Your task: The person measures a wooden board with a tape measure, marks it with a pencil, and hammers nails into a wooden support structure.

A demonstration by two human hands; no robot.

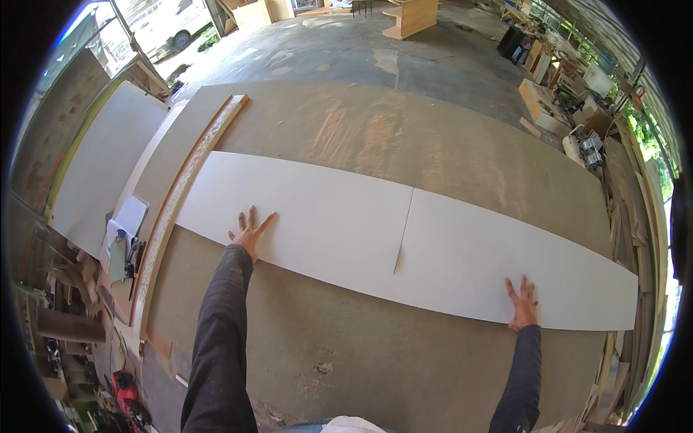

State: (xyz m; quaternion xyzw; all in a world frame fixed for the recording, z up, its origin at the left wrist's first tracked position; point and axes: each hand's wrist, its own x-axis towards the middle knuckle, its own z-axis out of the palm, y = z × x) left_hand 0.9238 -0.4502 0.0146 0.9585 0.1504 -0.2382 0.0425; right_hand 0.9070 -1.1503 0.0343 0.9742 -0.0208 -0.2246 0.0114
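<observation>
A long white board (310, 191) lies across the brown worktable (339, 353). Part of its width is crossed by a thin dark line (406, 231) that starts at the far edge; I cannot tell whether it is a cut, a joint or a drawn mark. My left hand (249, 229) rests on the board's near edge, left of that line, with fingers spread. Further right, my right hand (522, 303) lies with parted fingers on the near edge as well. Neither hand holds anything. At the board's left end runs a long wooden rail (189, 169) with a pale strip along it.
Papers (131, 214) and small tools lie left of the rail. Another white panel (108, 162) leans or lies at the far left. Timber strips (626, 195) line the right side, near a small compressor-like machine (583, 148). A wooden furniture piece (413, 19) stands on the far floor.
</observation>
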